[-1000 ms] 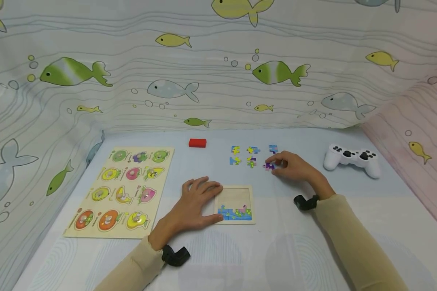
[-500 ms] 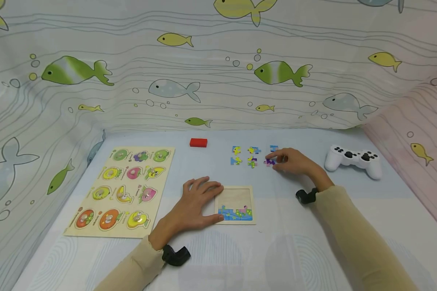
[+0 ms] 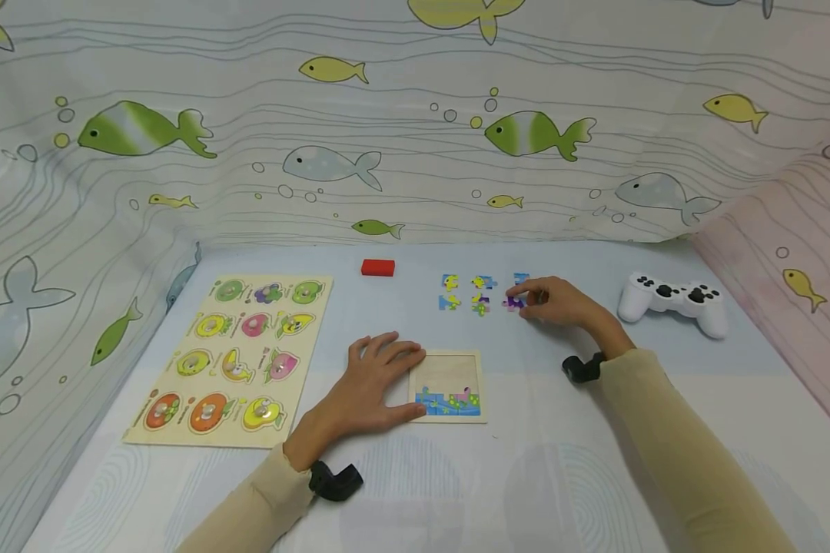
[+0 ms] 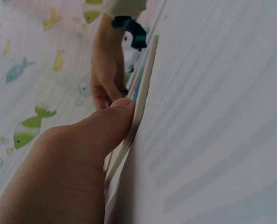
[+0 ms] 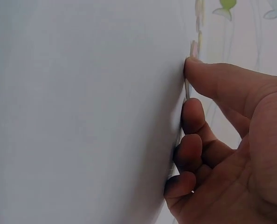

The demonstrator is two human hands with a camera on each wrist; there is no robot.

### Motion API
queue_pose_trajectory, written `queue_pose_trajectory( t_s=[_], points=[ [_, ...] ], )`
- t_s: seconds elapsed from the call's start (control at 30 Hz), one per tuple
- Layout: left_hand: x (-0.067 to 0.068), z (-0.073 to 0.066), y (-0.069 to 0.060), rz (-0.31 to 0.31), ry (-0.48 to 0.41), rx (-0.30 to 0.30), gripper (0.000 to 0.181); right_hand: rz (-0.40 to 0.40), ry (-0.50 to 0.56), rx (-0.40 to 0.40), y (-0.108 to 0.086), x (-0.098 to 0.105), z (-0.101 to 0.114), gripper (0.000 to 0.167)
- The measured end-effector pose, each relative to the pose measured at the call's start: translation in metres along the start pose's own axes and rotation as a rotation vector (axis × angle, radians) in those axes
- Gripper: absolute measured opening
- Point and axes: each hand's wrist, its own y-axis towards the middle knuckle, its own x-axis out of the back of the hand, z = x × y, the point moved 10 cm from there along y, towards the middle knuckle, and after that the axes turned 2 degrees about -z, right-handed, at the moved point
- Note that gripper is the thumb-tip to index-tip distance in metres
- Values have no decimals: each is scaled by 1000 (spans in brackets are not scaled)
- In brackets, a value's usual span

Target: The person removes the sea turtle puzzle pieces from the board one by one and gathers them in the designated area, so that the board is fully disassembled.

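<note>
Head view: right hand [image 3: 559,302] pinches thin purple jigsaw piece [image 3: 514,302], one o'clock from square pale-wood tray [image 3: 449,370]. Left hand [image 3: 370,388], fingers spread, rests at tray's nine-o'clock edge. I'd lift by edges, level.

My right hand [image 3: 556,301] hides part of the purple puzzle piece [image 3: 512,303] and the lower part of the blue piece [image 3: 521,277] behind it. My left hand [image 3: 373,384] covers bits of the wooden frame's [image 3: 483,384] left rim. My sleeves [image 3: 685,453] are cut off by the head view's bottom edge. I can't read the fruit board's [image 3: 257,350] tiny lettering.
</note>
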Motion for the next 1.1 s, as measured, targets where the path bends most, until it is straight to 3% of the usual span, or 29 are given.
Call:
queue_pose_trajectory(
  t_s=[0.5,0.93,1.1],
  points=[
    [4,1,2,-8,1,-5,76,-83,86,-71,-3,10,-11,43],
    [4,0,0,-8,-19,-8,76,-264,19,-239,-2,31,-26,47],
    [1,-1,0,-9,-26,-14,76,-229,7,-270,6,31,-31,47]
  ],
)
